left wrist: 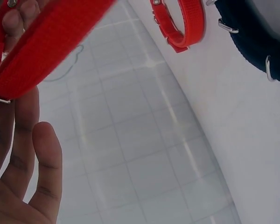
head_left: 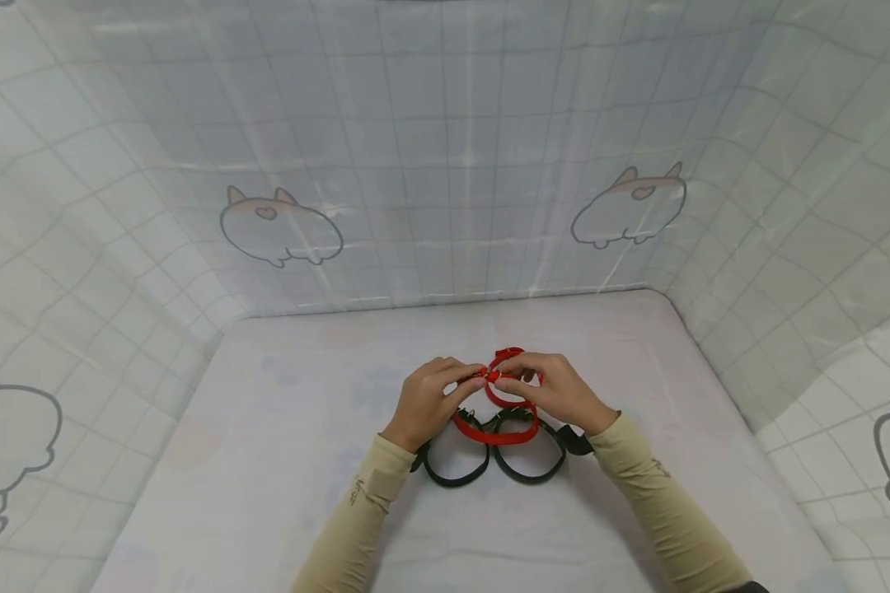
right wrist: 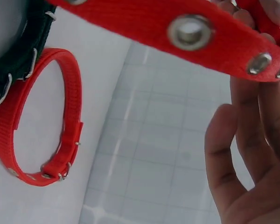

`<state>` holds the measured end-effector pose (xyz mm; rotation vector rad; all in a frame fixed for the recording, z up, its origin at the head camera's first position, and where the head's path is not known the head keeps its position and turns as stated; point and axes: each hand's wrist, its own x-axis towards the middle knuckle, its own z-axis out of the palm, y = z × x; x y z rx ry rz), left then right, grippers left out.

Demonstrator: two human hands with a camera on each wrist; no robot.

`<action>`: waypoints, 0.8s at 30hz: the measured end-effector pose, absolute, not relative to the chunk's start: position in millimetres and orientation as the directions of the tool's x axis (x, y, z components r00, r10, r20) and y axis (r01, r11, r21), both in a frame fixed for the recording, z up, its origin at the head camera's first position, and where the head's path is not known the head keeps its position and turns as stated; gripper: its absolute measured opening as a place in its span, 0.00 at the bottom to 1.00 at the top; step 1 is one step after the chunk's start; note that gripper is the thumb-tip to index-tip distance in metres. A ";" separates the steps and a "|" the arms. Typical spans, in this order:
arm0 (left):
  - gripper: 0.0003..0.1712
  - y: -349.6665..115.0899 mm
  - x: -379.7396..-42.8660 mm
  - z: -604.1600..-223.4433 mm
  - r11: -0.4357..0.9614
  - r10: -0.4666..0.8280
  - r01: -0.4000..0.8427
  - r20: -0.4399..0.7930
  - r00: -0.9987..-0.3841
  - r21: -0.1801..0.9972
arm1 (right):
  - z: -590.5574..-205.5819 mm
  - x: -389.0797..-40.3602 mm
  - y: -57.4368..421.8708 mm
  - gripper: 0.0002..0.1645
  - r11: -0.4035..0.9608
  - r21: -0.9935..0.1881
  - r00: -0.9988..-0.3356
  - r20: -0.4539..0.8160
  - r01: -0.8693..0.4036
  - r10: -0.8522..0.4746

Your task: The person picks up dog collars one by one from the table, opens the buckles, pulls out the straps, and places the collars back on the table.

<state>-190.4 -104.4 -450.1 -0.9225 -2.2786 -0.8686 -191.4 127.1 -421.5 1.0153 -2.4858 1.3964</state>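
A red webbing collar point(head_left: 498, 438) hangs in a loop between both hands, above the table. My left hand point(head_left: 432, 402) pinches its buckle end; in the left wrist view a metal edge of the buckle point(left wrist: 1, 100) shows by the fingers. With thumb and fingertips, my right hand point(head_left: 556, 390) pinches the other end, whose strap has metal eyelets point(right wrist: 199, 41). The fingertips of the two hands nearly meet. Behind them a second red collar point(right wrist: 73, 88) lies as a buckled loop. Two dark collars point(head_left: 454, 483) with metal rings lie side by side nearer the body, partly hidden by the held collar.
A pale cloth covers the table point(head_left: 282, 461). Grid-patterned curtains point(head_left: 452, 165) with animal drawings rise at the back and both sides. A black tab point(head_left: 574, 441) of a dark collar sticks out beneath the right wrist.
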 end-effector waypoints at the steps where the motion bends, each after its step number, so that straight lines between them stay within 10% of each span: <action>1: 0.17 -104.7 -190.5 -450.3 0.562 0.405 0.744 0.663 -0.629 0.361 | -425.1 -193.9 128.1 0.09 0.345 -0.714 -0.762 0.407 -0.610 -0.504; 24: 0.17 -112.3 -193.8 -454.0 0.564 0.406 0.733 0.646 -0.646 0.379 | -441.0 -206.9 133.7 0.11 0.361 -0.670 -0.722 0.394 -0.649 -0.568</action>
